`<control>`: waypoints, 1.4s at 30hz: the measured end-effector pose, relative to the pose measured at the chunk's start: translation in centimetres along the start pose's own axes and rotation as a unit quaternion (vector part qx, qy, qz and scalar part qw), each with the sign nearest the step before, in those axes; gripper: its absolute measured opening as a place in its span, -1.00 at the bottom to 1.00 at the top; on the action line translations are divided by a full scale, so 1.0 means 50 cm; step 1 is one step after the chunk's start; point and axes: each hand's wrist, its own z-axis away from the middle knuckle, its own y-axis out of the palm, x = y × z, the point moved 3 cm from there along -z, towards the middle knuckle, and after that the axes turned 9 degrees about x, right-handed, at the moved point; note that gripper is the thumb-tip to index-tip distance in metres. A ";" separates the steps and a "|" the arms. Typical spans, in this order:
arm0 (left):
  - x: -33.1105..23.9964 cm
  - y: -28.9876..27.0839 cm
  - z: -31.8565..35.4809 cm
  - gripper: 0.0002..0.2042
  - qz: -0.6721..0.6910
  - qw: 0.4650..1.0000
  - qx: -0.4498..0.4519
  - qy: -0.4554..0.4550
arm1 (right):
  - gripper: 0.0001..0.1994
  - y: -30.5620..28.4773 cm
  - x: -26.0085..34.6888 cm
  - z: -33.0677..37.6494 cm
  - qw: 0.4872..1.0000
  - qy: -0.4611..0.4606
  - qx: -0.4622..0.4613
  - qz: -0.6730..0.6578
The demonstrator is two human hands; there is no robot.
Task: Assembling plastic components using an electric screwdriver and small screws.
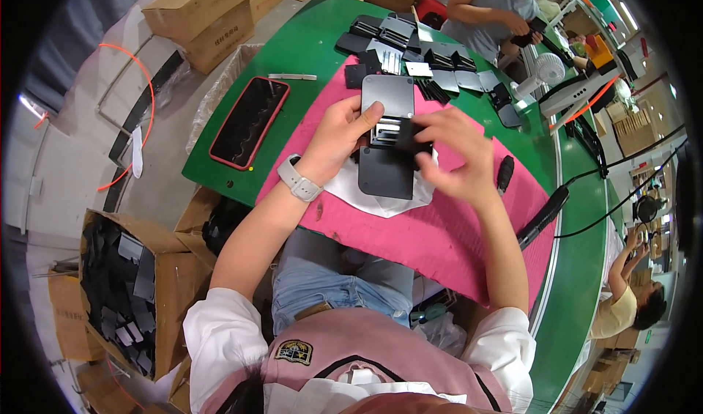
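Observation:
Above the pink cloth [454,223], my left hand [338,132] is closed on the edge of a black folding stand [388,95]. Its thumb presses near the middle. The stand has two flat, rounded plates, one at the far end and one at the near end, joined by a narrow section with silver bars. At the right of that section, my right hand [461,154] has bent fingers blurred by motion. A small dark piece [416,137] sits by its fingertips; whether they grip it is unclear. A white cloth [381,203] lies under the stand.
Several black and silver stand parts [395,33] are heaped at the back of the green table [307,33]. A red-cased phone [249,124] lies left; a black-handled tool [543,216] is at right. Beside the fan [548,69], another person [491,11] works. A carton [176,282] holds dark parts.

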 end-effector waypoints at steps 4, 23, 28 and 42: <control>0.002 0.011 0.005 -0.62 -0.037 0.999 0.036 -0.004 | -0.75 0.027 0.044 -0.005 0.995 -0.019 0.002 0.099; 0.017 0.032 0.013 -0.60 -0.029 0.994 0.078 -0.064 | -0.71 0.018 0.062 0.061 0.996 0.034 0.017 0.075; -0.016 0.032 0.014 -0.79 -0.564 0.812 -0.012 0.150 | -0.73 -0.044 0.083 0.153 0.984 0.164 0.000 0.075; 0.012 0.054 0.016 -0.91 -0.642 0.740 -0.010 0.198 | -0.90 -0.214 0.040 0.343 0.826 0.405 -0.189 0.344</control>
